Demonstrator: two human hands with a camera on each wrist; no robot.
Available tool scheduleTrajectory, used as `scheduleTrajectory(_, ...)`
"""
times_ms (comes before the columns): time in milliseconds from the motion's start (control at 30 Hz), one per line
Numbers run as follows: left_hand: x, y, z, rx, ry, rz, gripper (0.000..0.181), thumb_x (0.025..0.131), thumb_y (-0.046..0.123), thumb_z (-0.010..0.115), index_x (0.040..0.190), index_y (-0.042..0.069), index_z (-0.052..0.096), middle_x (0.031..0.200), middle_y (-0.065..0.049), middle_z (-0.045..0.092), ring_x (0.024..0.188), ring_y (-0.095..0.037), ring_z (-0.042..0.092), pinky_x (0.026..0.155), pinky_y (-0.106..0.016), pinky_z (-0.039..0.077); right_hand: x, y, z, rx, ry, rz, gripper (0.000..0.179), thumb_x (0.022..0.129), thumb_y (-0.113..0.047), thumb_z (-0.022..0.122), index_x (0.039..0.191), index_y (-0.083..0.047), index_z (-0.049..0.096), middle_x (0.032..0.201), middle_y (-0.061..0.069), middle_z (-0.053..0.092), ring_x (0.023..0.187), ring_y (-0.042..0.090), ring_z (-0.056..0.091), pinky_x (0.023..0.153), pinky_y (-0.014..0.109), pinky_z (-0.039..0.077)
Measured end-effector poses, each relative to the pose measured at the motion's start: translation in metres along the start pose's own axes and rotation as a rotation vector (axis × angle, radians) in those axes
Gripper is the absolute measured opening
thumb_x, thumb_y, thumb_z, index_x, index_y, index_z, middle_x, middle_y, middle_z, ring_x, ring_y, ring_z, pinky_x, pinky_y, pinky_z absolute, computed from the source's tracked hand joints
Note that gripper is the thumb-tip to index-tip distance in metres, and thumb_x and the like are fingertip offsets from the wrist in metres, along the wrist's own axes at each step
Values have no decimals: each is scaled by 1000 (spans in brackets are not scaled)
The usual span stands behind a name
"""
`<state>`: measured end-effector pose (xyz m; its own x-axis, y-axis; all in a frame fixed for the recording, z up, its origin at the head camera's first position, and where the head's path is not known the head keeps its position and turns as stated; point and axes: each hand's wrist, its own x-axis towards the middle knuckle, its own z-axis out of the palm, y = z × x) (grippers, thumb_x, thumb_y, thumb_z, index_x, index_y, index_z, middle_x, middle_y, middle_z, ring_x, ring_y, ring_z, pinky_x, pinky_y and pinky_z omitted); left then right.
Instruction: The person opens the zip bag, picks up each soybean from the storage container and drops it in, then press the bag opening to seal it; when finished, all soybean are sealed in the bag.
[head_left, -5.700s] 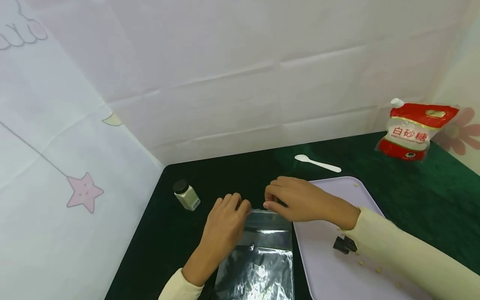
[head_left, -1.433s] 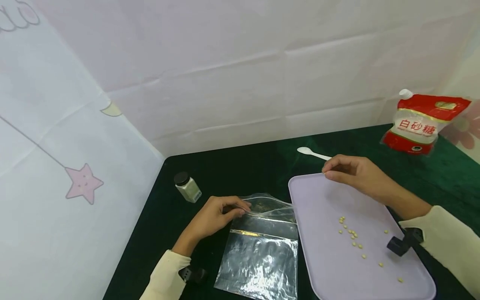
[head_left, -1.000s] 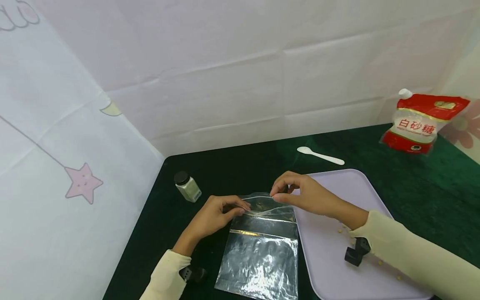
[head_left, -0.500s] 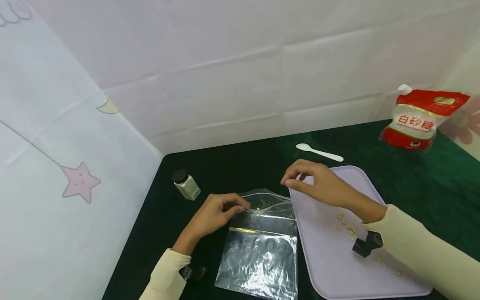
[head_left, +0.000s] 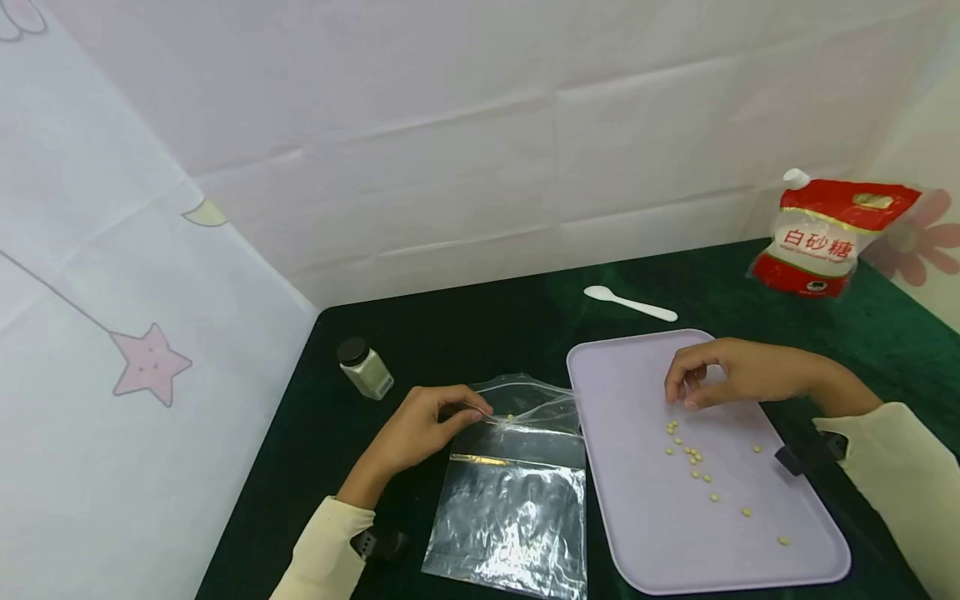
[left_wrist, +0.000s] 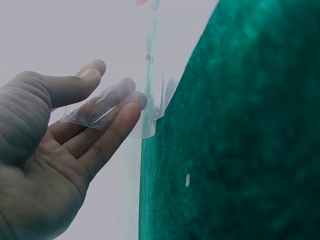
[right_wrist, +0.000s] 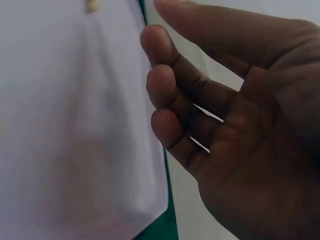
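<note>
With its thumb and fingers, my left hand (head_left: 423, 427) pinches the near lip of a clear zip bag (head_left: 517, 517) lying on the dark green cloth. The bag's mouth gapes, and one small yellow bean (head_left: 510, 417) shows inside it. In the left wrist view the thin film (left_wrist: 100, 107) runs between thumb and fingers. My right hand (head_left: 723, 375) hovers over the far part of a pale purple tray (head_left: 630, 508), fingers loosely bent and nothing visible between them. Just below its fingertips lie several small yellow beans (head_left: 693, 454), scattered down the tray.
A black-capped jar (head_left: 365, 369) stands left of the bag. Behind the tray lies a white plastic spoon (head_left: 630, 303). A red and white bag of sugar (head_left: 817, 242) stands at the back right, near the cloth wall (head_left: 450, 150).
My right hand went from the tray to the bag's mouth, then back right over the tray. A bean now shows inside the bag. My left hand has kept pinching the bag's lip.
</note>
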<state>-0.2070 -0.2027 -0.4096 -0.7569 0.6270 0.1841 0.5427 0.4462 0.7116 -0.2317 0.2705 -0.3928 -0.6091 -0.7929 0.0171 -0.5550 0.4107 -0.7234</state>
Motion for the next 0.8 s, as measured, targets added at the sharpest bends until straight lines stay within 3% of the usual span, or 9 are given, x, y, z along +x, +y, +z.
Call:
scheduleTrajectory(67, 0, 0, 0, 5, 0, 5, 15, 100, 16, 64, 111, 16, 74, 113, 10, 71, 98, -12, 69, 81, -33, 56, 0, 7, 5, 42, -66, -21, 16, 96, -20, 70, 112, -21, 71, 103, -2, 67, 91, 15, 59, 79, 29, 50)
scheduleTrajectory(200, -2, 0, 2, 16, 0, 8, 15, 100, 17, 64, 111, 18, 74, 113, 10, 71, 98, -10, 69, 82, -31, 56, 3, 13, 15, 49, -106, -11, 15, 95, -22, 71, 110, -23, 71, 98, -2, 64, 89, 15, 58, 75, 28, 48)
scheduleTrajectory(533, -9, -1, -1, 18, 9, 1, 15, 101, 18, 63, 111, 20, 74, 112, 9, 71, 94, -17, 70, 76, -33, 57, 13, 13, 24, -41, -94, -2, 13, 92, -28, 74, 104, -29, 70, 93, -3, 60, 87, 14, 56, 71, 29, 45)
scheduleTrajectory(800, -3, -1, 0, 13, 10, 12, 14, 101, 16, 63, 109, 20, 74, 113, 10, 71, 95, -15, 69, 80, -31, 56, 10, 13, 24, -55, -78, 24, 11, 93, -32, 73, 103, -30, 69, 92, -6, 58, 88, 14, 55, 73, 30, 45)
